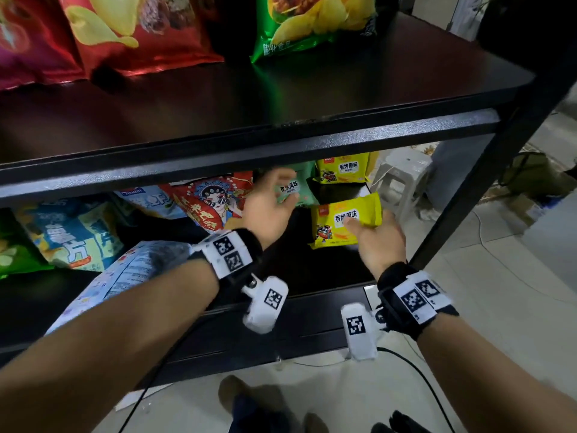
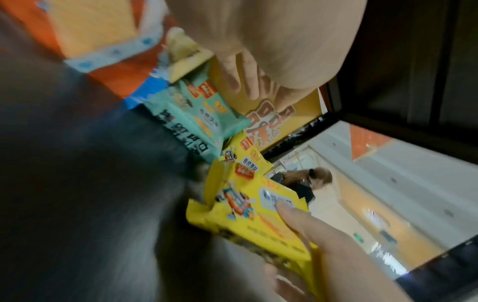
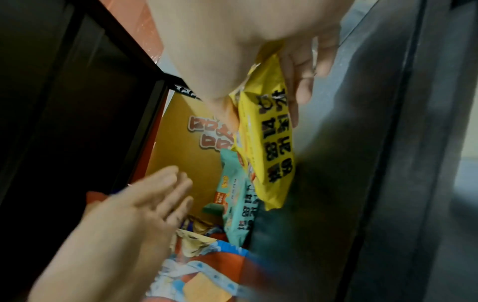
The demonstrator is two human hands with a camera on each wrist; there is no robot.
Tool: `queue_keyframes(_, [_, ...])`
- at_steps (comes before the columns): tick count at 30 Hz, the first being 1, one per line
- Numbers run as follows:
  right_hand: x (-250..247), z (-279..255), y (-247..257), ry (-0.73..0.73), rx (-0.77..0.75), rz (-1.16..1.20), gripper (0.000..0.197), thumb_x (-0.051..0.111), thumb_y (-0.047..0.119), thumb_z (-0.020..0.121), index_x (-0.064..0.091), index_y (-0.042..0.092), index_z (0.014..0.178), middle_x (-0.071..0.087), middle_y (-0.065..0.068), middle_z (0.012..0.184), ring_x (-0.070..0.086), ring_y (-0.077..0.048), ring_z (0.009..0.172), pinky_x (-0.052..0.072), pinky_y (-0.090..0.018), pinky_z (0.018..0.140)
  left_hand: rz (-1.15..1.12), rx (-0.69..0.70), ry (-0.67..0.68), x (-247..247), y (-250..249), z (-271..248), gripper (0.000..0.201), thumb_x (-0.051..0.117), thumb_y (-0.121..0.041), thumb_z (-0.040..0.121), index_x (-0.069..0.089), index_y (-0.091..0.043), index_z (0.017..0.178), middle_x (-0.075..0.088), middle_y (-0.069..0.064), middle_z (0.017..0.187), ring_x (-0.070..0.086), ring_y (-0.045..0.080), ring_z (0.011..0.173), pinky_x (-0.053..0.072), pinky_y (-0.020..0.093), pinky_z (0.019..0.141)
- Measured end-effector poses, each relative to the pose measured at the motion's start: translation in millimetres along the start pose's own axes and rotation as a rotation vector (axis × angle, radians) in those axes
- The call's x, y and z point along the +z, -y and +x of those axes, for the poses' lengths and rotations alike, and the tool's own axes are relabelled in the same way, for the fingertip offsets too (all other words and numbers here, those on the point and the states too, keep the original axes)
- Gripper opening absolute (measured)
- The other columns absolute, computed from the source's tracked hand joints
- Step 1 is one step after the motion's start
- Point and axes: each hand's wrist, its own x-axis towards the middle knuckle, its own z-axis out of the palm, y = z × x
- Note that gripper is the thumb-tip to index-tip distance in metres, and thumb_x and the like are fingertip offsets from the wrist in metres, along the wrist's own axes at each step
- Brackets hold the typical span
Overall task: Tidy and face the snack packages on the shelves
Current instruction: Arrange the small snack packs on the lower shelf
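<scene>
On the lower shelf point(image 1: 327, 276), my right hand point(image 1: 371, 235) grips a yellow snack packet point(image 1: 346, 220), thumb on its printed front and fingers behind. The right wrist view shows that packet point(image 3: 271, 147) held upright above the shelf board. My left hand point(image 1: 281, 189) reaches in beside it with straight fingers point(image 3: 165, 188) and holds nothing. It is at a teal packet point(image 1: 296, 190) that stands further back; I cannot tell if they touch. From the left wrist, the teal packet point(image 2: 196, 122) leans just under my fingers point(image 2: 248, 81). A second yellow packet point(image 1: 342, 167) stands at the back right.
A red bag with a painted face point(image 1: 212, 198) and blue chip bags point(image 1: 71, 232) fill the left of this shelf; a pale blue bag point(image 1: 125, 276) lies flat in front. The upper shelf point(image 1: 281, 98) carries red point(image 1: 140, 26) and green point(image 1: 312, 23) chip bags. A black post point(image 1: 487, 182) bounds the right.
</scene>
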Motion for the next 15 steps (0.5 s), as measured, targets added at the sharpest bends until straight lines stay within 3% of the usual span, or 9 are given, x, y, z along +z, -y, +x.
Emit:
queue_keyframes(3, [-3.0, 0.5, -4.9, -0.059, 0.058, -0.123, 0.054, 0.065, 0.056, 0.083, 0.052, 0.015, 0.116, 0.066, -0.011, 0.113, 0.061, -0.036, 0.11, 0.048, -0.043, 0.095, 0.257, -0.075, 0.161, 20.9, -13.5, 37.8, 0.034, 0.057, -0.022, 0.1, 0.058, -0.007, 0.13, 0.062, 0.013, 0.131, 0.058, 0.031, 0.121, 0.045, 0.036, 0.101])
queue_keyframes(5, [-3.0, -2.1, -6.1, -0.063, 0.092, -0.189, 0.059, 0.061, 0.054, 0.089, 0.044, 0.01, 0.125, 0.063, -0.017, 0.119, 0.058, -0.038, 0.115, 0.044, -0.042, 0.094, 0.312, -0.153, 0.184, 32.2, -22.6, 54.0, 0.021, 0.051, -0.028, 0.103, 0.062, -0.012, 0.109, 0.066, 0.014, 0.117, 0.062, 0.031, 0.107, 0.046, 0.033, 0.089])
queue_keyframes(7, [-2.6, -0.4, -4.7, -0.089, 0.101, -0.26, 0.06, 0.056, 0.051, 0.094, 0.041, 0.006, 0.129, 0.06, -0.021, 0.121, 0.057, -0.039, 0.116, 0.044, -0.043, 0.094, 0.348, -0.137, 0.248, 44.4, -29.6, 67.9, 0.026, 0.043, -0.024, 0.107, 0.053, -0.019, 0.083, 0.063, 0.011, 0.096, 0.058, 0.024, 0.084, 0.04, 0.03, 0.078])
queue_keyframes(8, [-2.4, 0.8, -3.3, -0.1, 0.09, -0.293, 0.057, 0.055, 0.049, 0.095, 0.044, 0.004, 0.127, 0.061, -0.021, 0.12, 0.057, -0.039, 0.114, 0.044, -0.042, 0.093, 0.369, -0.142, 0.338, 50.0, -31.2, 73.7, 0.028, 0.037, -0.02, 0.109, 0.053, -0.019, 0.085, 0.064, 0.014, 0.1, 0.055, 0.02, 0.079, 0.039, 0.03, 0.078])
queue_keyframes(9, [-2.7, 2.3, -2.0, -0.108, 0.081, -0.312, 0.052, 0.056, 0.048, 0.095, 0.049, 0.005, 0.123, 0.062, -0.02, 0.119, 0.059, -0.038, 0.112, 0.046, -0.042, 0.092, 0.373, -0.17, 0.426, 55.2, -31.8, 80.8, 0.028, 0.032, -0.017, 0.11, 0.056, -0.019, 0.096, 0.063, 0.02, 0.117, 0.054, 0.015, 0.078, 0.04, 0.022, 0.077])
queue_keyframes(11, [-4.5, 6.4, 1.2, -0.102, 0.096, -0.301, 0.047, 0.061, 0.046, 0.092, 0.056, 0.007, 0.118, 0.063, -0.017, 0.117, 0.061, -0.036, 0.11, 0.048, -0.04, 0.092, 0.337, -0.194, 0.54, 62.5, -27.3, 92.2, 0.03, 0.029, -0.017, 0.11, 0.059, -0.016, 0.113, 0.048, 0.027, 0.146, 0.052, 0.016, 0.083, 0.037, 0.014, 0.074])
queue_keyframes(13, [-6.6, 9.6, 2.8, -0.092, 0.135, -0.261, 0.049, 0.066, 0.045, 0.089, 0.056, 0.007, 0.119, 0.062, -0.016, 0.119, 0.061, -0.034, 0.112, 0.048, -0.04, 0.094, 0.342, -0.184, 0.519, 73.2, -18.6, 101.7, 0.036, 0.033, -0.014, 0.11, 0.057, 0.005, 0.129, 0.049, 0.03, 0.144, 0.057, 0.03, 0.112, 0.036, 0.017, 0.076])
queue_keyframes(15, [-7.6, 12.3, 3.4, -0.084, 0.159, -0.234, 0.051, 0.07, 0.043, 0.088, 0.055, 0.006, 0.119, 0.062, -0.017, 0.12, 0.061, -0.034, 0.113, 0.049, -0.042, 0.095, 0.301, -0.224, 0.431, 82.4, -11.5, 108.0, 0.035, 0.041, -0.012, 0.108, 0.058, 0.014, 0.124, 0.058, 0.03, 0.132, 0.054, 0.04, 0.121, 0.035, 0.019, 0.071])
